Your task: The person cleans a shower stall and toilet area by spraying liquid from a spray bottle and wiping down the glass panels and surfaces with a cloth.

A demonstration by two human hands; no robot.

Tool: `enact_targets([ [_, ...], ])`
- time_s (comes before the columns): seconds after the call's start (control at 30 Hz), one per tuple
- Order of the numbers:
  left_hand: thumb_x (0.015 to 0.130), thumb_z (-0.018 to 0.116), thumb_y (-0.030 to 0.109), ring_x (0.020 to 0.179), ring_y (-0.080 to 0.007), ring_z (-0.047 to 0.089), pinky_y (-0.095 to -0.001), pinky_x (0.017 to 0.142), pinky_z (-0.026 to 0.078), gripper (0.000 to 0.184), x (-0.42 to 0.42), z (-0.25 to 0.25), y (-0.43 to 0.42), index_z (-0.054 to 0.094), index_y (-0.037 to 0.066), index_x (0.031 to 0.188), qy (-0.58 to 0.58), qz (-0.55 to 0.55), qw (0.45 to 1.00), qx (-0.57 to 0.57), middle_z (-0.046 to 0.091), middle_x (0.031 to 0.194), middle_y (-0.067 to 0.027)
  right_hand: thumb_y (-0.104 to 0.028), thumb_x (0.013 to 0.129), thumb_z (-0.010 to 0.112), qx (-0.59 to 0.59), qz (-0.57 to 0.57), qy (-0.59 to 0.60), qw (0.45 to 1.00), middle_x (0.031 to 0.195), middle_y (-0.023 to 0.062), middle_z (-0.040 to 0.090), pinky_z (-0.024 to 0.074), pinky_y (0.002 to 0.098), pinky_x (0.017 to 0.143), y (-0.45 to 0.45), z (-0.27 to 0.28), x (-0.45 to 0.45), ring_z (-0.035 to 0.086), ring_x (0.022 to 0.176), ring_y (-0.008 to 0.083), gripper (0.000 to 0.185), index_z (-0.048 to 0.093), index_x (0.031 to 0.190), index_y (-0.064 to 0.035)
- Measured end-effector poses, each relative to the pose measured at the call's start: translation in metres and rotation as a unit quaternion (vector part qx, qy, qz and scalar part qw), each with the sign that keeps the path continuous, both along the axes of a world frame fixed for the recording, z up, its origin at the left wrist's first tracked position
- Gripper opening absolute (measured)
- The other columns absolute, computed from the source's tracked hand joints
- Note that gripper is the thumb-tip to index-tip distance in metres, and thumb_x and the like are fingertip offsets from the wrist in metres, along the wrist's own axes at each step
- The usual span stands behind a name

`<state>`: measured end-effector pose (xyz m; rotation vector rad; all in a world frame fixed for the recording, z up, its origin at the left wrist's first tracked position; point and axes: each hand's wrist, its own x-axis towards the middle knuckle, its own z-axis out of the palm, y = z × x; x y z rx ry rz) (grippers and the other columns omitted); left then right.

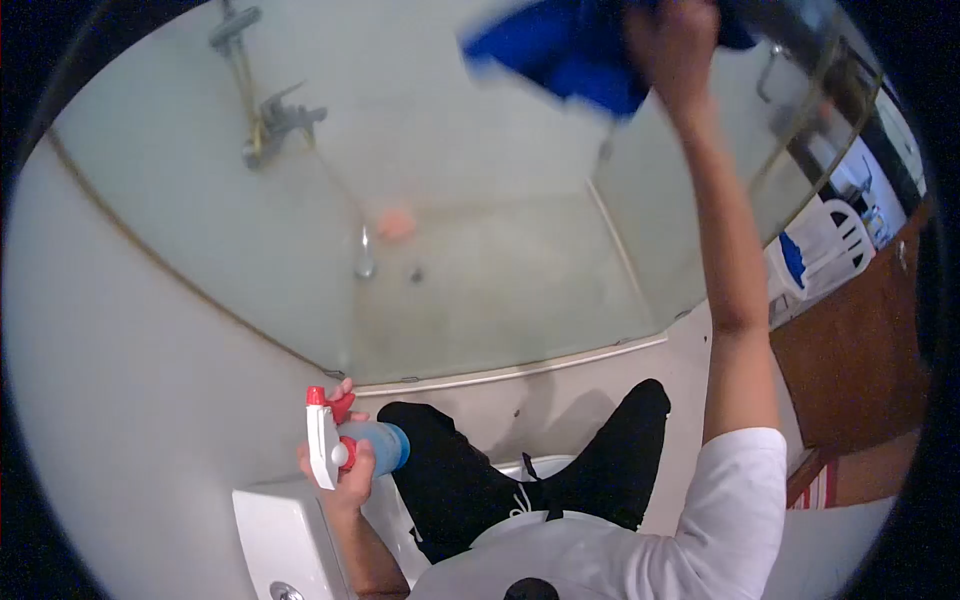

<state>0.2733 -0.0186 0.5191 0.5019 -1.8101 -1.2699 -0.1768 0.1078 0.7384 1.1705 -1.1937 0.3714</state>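
My left hand (352, 482) is closed around a spray bottle (376, 446) with blue liquid and a white and red trigger head, held low beside my left thigh. Raised far forward at the top right, my right hand (680, 45) grips a blue cloth (575, 50). The cloth spreads out against or just in front of the glass shower panel (480, 150); whether it touches is unclear. Its edges are blurred by motion.
Behind the glass are a shower mixer (285, 118), a hand shower (365, 255) and a pinkish-orange thing (396, 224). A white toilet cistern (275, 535) stands at lower left. To the right are a white plastic chair (835, 240) and a brown door (850, 350).
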Motion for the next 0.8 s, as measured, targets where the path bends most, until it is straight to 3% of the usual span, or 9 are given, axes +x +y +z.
enact_targets([
  [0.1, 0.065, 0.057, 0.005, 0.101, -0.0264, 0.057, -0.0334, 0.075, 0.051, 0.064, -0.020, -0.010, -0.018, 0.042, -0.006, 0.126, -0.002, -0.015, 1.000, 0.011, 0.053, 0.118, -0.0242, 0.001, 0.073, 0.050, -0.174, 0.050, -0.037, 0.983, 0.113, 0.0243, 0.055, 0.0400, 0.0382, 0.095, -0.007, 0.034, 0.031, 0.054, 0.107, 0.0353, 0.039, 0.054, 0.112, 0.0017],
  [0.13, 0.065, 0.059, 0.007, 0.100, -0.0259, 0.057, -0.0334, 0.075, 0.051, 0.064, -0.015, -0.017, -0.015, 0.042, -0.007, 0.125, 0.015, -0.009, 1.000, 0.006, 0.053, 0.118, -0.0239, -0.003, 0.070, 0.054, -0.187, -0.036, -0.090, 0.978, 0.104, 0.0193, 0.059, 0.0434, 0.0391, 0.086, -0.002, -0.004, 0.028, 0.057, 0.096, 0.0335, 0.034, 0.059, 0.104, -0.0024],
  [0.2, 0.066, 0.062, 0.011, 0.095, -0.0236, 0.057, -0.0330, 0.075, 0.050, 0.065, -0.021, -0.017, -0.016, 0.042, -0.007, 0.125, 0.005, -0.001, 1.000, 0.005, 0.052, 0.120, -0.0229, -0.014, 0.070, 0.058, -0.185, 0.034, -0.031, 0.982, 0.107, 0.0185, 0.059, 0.0409, 0.0453, 0.089, -0.012, -0.083, 0.026, 0.055, 0.100, 0.0367, 0.035, 0.060, 0.104, -0.0035],
  [0.27, 0.066, 0.062, 0.011, 0.094, -0.0230, 0.057, -0.0330, 0.075, 0.050, 0.065, -0.025, -0.015, -0.013, 0.042, -0.008, 0.125, -0.004, -0.018, 1.000, 0.010, 0.051, 0.121, -0.0229, -0.018, 0.077, 0.055, -0.024, 0.023, -0.241, 0.970, 0.115, 0.0181, 0.054, 0.0324, 0.0488, 0.095, -0.006, -0.223, 0.046, 0.047, 0.109, 0.0373, 0.037, 0.055, 0.112, -0.0063],
  [0.33, 0.066, 0.062, 0.011, 0.092, -0.0224, 0.057, -0.0330, 0.076, 0.049, 0.065, -0.028, -0.014, -0.011, 0.041, -0.008, 0.125, -0.010, -0.035, 0.999, 0.019, 0.051, 0.122, -0.0228, -0.022, 0.083, 0.053, 0.215, 0.023, -0.569, 0.793, 0.123, 0.0176, 0.048, 0.0239, 0.0524, 0.102, 0.006, -0.361, 0.078, 0.039, 0.119, 0.0378, 0.040, 0.049, 0.121, -0.0090],
  [0.37, 0.066, 0.062, 0.010, 0.092, -0.0224, 0.057, -0.0332, 0.077, 0.049, 0.066, -0.030, -0.016, -0.008, 0.041, -0.008, 0.125, -0.026, -0.046, 0.998, 0.028, 0.051, 0.122, -0.0229, -0.013, 0.077, 0.056, 0.132, 0.017, -0.404, 0.905, 0.112, 0.0144, 0.055, 0.0309, 0.0519, 0.096, 0.018, -0.436, 0.082, 0.047, 0.109, 0.0364, 0.036, 0.056, 0.113, -0.0126],
  [0.43, 0.066, 0.062, 0.010, 0.092, -0.0224, 0.057, -0.0334, 0.077, 0.049, 0.066, -0.041, -0.021, -0.003, 0.040, -0.008, 0.126, -0.035, -0.062, 0.997, 0.034, 0.051, 0.122, -0.0230, -0.021, 0.073, 0.060, 0.212, -0.004, -0.488, 0.847, 0.110, 0.0132, 0.056, 0.0321, 0.0519, 0.095, 0.042, -0.473, 0.095, 0.049, 0.107, 0.0350, 0.035, 0.058, 0.108, -0.0136],
  [0.6, 0.069, 0.062, 0.011, 0.093, -0.0231, 0.057, -0.0343, 0.077, 0.049, 0.065, -0.041, -0.023, -0.001, 0.039, -0.006, 0.127, -0.022, -0.088, 0.996, 0.017, 0.050, 0.122, -0.0231, -0.014, 0.069, 0.060, 0.137, 0.032, -0.457, 0.878, 0.112, 0.0141, 0.056, 0.0338, 0.0511, 0.095, 0.037, -0.446, 0.105, 0.049, 0.108, 0.0354, 0.040, 0.059, 0.109, -0.0133],
  [0.8, 0.072, 0.062, 0.019, 0.096, -0.0236, 0.055, -0.0347, 0.079, 0.048, 0.070, -0.060, -0.002, 0.010, 0.033, -0.002, 0.133, -0.039, -0.110, 0.993, -0.018, 0.049, 0.125, -0.0203, -0.015, 0.068, 0.062, -0.041, 0.053, -0.211, 0.975, 0.113, 0.0216, 0.055, 0.0334, 0.0496, 0.096, 0.024, -0.129, 0.063, 0.051, 0.107, 0.0376, 0.045, 0.055, 0.111, -0.0047],
])
